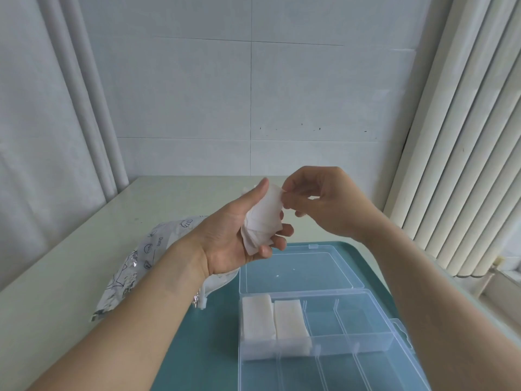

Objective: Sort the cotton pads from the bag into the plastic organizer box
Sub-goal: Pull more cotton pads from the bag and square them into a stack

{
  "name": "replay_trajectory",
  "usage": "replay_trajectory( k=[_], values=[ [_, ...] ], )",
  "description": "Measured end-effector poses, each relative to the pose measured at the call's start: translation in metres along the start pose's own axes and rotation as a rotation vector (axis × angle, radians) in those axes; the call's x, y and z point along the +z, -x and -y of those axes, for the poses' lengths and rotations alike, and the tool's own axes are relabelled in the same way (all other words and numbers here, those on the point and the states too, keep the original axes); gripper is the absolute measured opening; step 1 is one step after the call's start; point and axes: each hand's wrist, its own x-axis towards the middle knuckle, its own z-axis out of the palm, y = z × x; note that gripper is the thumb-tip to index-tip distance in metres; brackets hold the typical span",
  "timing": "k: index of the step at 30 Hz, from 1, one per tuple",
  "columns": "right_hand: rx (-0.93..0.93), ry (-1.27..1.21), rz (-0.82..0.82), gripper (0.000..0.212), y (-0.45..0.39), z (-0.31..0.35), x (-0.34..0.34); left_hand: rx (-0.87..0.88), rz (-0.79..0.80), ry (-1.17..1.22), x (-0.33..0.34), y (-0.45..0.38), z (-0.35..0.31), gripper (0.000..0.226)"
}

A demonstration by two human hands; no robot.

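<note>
Two pad stacks (pixel 275 320) boxed; perhaps several pads (pixel 263 221) in left-hand (pixel 231 238) grip.

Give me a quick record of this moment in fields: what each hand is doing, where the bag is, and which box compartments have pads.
left hand: holds a fanned stack of cotton pads above the tray
right hand: pinches the top edge of the front pad
bag: lies on the table, left of the tray, partly behind the left forearm
organizer box: open on the teal tray, lid folded back
filled compartments: two leftmost in the far row, each with stacked pads
other visible compartments: empty
</note>
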Motion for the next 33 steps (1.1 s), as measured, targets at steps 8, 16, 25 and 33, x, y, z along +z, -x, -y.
replay_trajectory(
  k=[8, 16, 25, 33],
  values=[
    [-0.003, 0.021, 0.098, 0.007, 0.004, 0.006, -0.004, -0.065, 0.102, 0.018, 0.001, 0.0, 0.0, 0.075],
    [0.039, 0.167, 0.088, 0.034, 0.002, 0.002, 0.009, -0.086, 0.195, 0.025, 0.0, 0.0, 0.001, 0.084],
    [0.134, -0.016, 0.055, 0.023, 0.002, -0.002, 0.001, 0.029, 0.098, -0.034, 0.0, -0.002, 0.005, 0.032],
    [0.197, -0.045, -0.101, 0.014, 0.002, -0.007, -0.026, 0.035, 0.114, -0.175, -0.003, -0.002, 0.004, 0.032]
  ],
)
